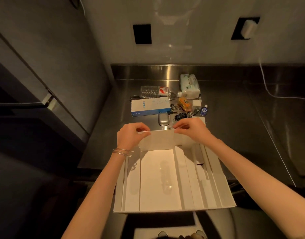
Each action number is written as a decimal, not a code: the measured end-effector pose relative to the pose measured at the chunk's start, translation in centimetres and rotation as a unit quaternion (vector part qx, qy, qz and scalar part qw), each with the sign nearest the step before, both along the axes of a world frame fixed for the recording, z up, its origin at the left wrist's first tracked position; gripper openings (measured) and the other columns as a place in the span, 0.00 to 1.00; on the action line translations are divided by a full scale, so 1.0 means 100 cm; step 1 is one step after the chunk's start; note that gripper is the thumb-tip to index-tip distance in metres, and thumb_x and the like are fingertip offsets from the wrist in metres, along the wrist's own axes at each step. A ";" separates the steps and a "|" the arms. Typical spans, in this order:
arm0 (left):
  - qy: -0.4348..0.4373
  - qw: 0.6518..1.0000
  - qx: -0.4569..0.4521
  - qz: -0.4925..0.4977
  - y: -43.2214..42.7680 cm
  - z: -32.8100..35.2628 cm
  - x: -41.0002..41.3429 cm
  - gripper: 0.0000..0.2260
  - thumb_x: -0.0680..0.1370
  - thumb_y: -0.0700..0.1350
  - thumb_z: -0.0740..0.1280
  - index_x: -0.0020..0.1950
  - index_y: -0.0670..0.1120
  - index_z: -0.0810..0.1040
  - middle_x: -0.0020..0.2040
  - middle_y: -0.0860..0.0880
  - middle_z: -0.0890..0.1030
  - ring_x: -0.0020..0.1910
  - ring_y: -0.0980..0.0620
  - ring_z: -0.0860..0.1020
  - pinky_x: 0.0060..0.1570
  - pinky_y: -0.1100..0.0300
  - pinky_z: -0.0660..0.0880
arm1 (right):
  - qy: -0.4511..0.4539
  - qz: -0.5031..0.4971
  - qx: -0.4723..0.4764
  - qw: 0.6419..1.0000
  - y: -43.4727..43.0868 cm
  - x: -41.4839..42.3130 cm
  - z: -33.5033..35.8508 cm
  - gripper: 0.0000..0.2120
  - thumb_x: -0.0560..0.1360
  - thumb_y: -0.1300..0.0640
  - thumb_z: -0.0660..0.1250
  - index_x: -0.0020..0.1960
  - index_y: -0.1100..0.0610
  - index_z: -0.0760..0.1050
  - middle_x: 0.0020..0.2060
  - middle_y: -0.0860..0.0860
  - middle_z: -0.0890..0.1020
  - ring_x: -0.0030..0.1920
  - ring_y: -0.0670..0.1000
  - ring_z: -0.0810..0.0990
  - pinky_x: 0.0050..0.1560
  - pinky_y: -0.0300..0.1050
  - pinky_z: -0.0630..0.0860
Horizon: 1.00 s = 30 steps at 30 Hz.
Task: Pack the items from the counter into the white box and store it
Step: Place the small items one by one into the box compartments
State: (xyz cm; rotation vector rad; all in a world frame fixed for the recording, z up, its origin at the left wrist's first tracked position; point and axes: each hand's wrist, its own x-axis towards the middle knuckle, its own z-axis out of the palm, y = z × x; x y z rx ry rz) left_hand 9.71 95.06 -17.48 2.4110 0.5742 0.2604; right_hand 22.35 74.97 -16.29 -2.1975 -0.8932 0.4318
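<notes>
White box (pixel 158 178), matte flat cardboard w/ folded inner panels, sits open at the near edge of the brushed-steel counter (pixel 243 118). L hand (pixel 131 135) & R hand (pixel 193 130) each pinch the thin top edge of its upright far flap (pixel 163 138). Just beyond: oblong Anker carton (pixel 150 106), clear ribbed bottle (pixel 155 91) lying on its side, soft tissue pack (pixel 189 85), rounded silver case (pixel 163 119).

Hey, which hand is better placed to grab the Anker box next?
Left, probably. The left hand pinches the white box's flap just in front of the Anker box; the right hand holds the flap further right, nearer the small blue bottle.
</notes>
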 end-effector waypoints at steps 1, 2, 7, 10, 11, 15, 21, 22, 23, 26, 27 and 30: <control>0.000 1.000 0.000 -0.004 0.002 0.000 0.001 0.04 0.71 0.52 0.70 0.44 0.54 0.81 0.44 0.52 0.83 0.43 0.54 0.78 0.44 0.59 0.78 | 0.019 0.009 0.005 1.000 -0.004 0.005 0.005 0.10 0.72 0.58 0.70 0.53 0.56 0.80 0.46 0.50 0.83 0.47 0.46 0.80 0.51 0.36 0.77; 0.000 1.000 0.000 -0.006 0.004 -0.001 0.002 0.04 0.71 0.52 0.70 0.44 0.54 0.81 0.44 0.52 0.83 0.43 0.54 0.78 0.44 0.59 0.78 | 0.024 0.003 0.012 1.000 -0.009 0.012 0.009 0.10 0.72 0.59 0.69 0.53 0.56 0.80 0.47 0.50 0.82 0.47 0.46 0.80 0.49 0.33 0.76; -0.007 1.000 0.002 -0.001 0.014 -0.004 0.003 0.05 0.71 0.52 0.70 0.44 0.54 0.82 0.43 0.54 0.82 0.42 0.55 0.77 0.41 0.65 0.74 | -0.051 -0.086 -0.057 0.993 -0.039 0.069 0.002 0.09 0.73 0.60 0.68 0.53 0.58 0.80 0.50 0.53 0.82 0.50 0.50 0.79 0.49 0.36 0.73; -0.011 1.000 0.000 0.022 0.022 -0.004 0.002 0.05 0.71 0.52 0.70 0.44 0.53 0.82 0.41 0.54 0.81 0.42 0.55 0.77 0.41 0.65 0.74 | -0.057 -0.075 -0.132 0.987 -0.042 0.096 -0.017 0.10 0.71 0.63 0.70 0.52 0.58 0.80 0.52 0.56 0.82 0.50 0.54 0.80 0.53 0.47 0.77; -0.011 0.999 -0.001 0.034 0.025 -0.005 0.000 0.05 0.71 0.52 0.70 0.45 0.53 0.81 0.41 0.54 0.81 0.42 0.55 0.77 0.40 0.66 0.73 | -0.052 -0.062 -0.148 0.986 -0.041 0.101 -0.024 0.11 0.70 0.63 0.70 0.53 0.59 0.80 0.54 0.57 0.81 0.52 0.55 0.79 0.54 0.48 0.76; -0.013 0.996 0.006 0.085 0.037 -0.004 -0.004 0.04 0.72 0.51 0.70 0.44 0.53 0.81 0.41 0.54 0.81 0.41 0.56 0.76 0.39 0.65 0.74 | -0.029 0.018 -0.202 0.979 -0.035 0.115 -0.053 0.18 0.69 0.64 0.72 0.58 0.60 0.76 0.59 0.57 0.76 0.60 0.57 0.74 0.60 0.47 0.71; -0.014 0.992 0.013 0.124 0.043 -0.003 -0.004 0.04 0.72 0.51 0.70 0.44 0.53 0.81 0.41 0.54 0.82 0.41 0.55 0.77 0.41 0.61 0.76 | -0.081 0.020 -0.237 0.968 -0.029 0.126 -0.078 0.19 0.69 0.65 0.70 0.57 0.57 0.68 0.57 0.57 0.73 0.52 0.57 0.75 0.54 0.50 0.75; -0.015 0.992 0.014 0.127 0.042 -0.003 -0.004 0.04 0.72 0.51 0.70 0.44 0.53 0.81 0.41 0.54 0.82 0.41 0.55 0.77 0.41 0.61 0.76 | -0.091 0.017 -0.243 0.966 -0.030 0.127 -0.080 0.18 0.69 0.65 0.70 0.55 0.56 0.67 0.55 0.58 0.74 0.49 0.56 0.76 0.51 0.50 0.76; -0.014 0.991 0.014 0.130 0.041 -0.002 -0.004 0.04 0.72 0.51 0.70 0.44 0.53 0.81 0.41 0.54 0.81 0.41 0.55 0.77 0.41 0.61 0.76 | -0.091 0.015 -0.245 0.965 -0.031 0.127 -0.080 0.17 0.69 0.64 0.70 0.53 0.56 0.67 0.52 0.58 0.75 0.47 0.56 0.77 0.48 0.49 0.76; -0.013 0.990 0.014 0.137 0.040 -0.003 -0.005 0.04 0.72 0.51 0.70 0.44 0.54 0.81 0.41 0.54 0.80 0.41 0.55 0.77 0.39 0.65 0.74 | -0.084 0.010 -0.233 0.969 -0.037 0.127 -0.070 0.17 0.68 0.60 0.72 0.50 0.56 0.66 0.48 0.56 0.75 0.43 0.54 0.76 0.42 0.44 0.73; -0.013 0.990 0.013 0.138 0.040 -0.003 -0.005 0.04 0.72 0.52 0.70 0.44 0.54 0.81 0.41 0.55 0.80 0.41 0.55 0.77 0.38 0.67 0.73 | -0.087 0.001 -0.211 0.974 -0.039 0.127 -0.064 0.17 0.68 0.59 0.73 0.50 0.56 0.66 0.49 0.56 0.74 0.43 0.53 0.75 0.41 0.41 0.71; -0.017 0.991 0.019 0.134 0.040 -0.004 -0.006 0.04 0.72 0.52 0.70 0.44 0.54 0.81 0.41 0.55 0.80 0.40 0.56 0.76 0.37 0.69 0.70 | -0.065 -0.059 -0.062 0.994 -0.046 0.116 -0.028 0.19 0.65 0.62 0.75 0.48 0.57 0.67 0.51 0.54 0.69 0.46 0.51 0.72 0.37 0.32 0.67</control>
